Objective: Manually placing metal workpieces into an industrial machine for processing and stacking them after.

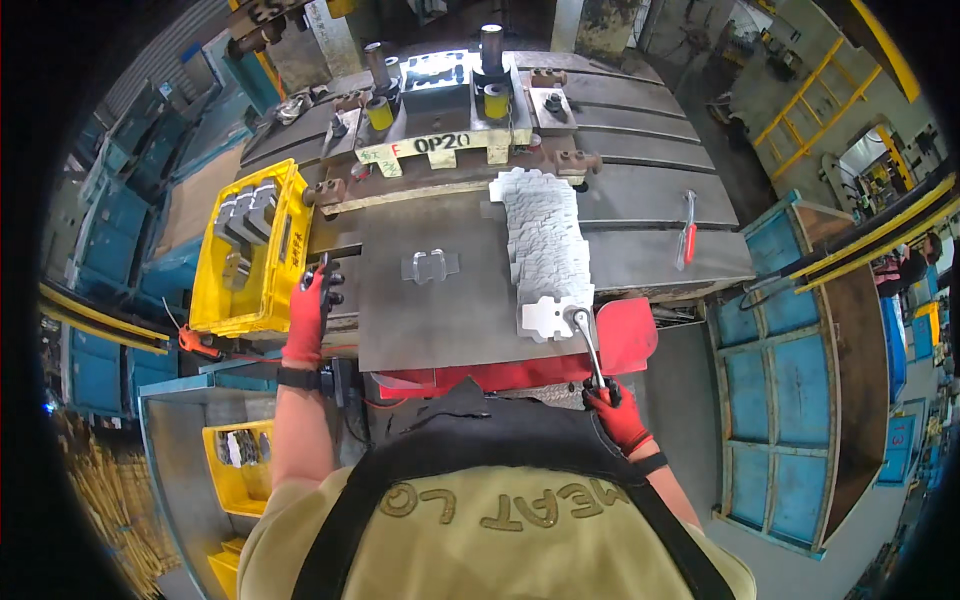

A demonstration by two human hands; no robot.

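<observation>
My right hand (617, 412), in a red glove with black fingers, is closed round the handle of a metal rod tool with a round head (592, 350). The tool's head rests on the nearest flat, notched sheet-metal part (545, 318), at the front of a long overlapping row of such parts (545, 230). My left hand (310, 308), gloved the same way, is held between the yellow bin and the flat metal plate, its fingers apart and partly curled. I see nothing in it. A single formed metal part (430, 265) lies alone on the plate (440, 325).
At the back stands a press die (440, 145) with upright posts. The yellow bin (250, 310) at left holds several formed parts. A red-handled tool (688, 235) lies on the slotted bed at right. An orange air gun (195, 342) hangs at left; a blue crate (770, 400) stands at right.
</observation>
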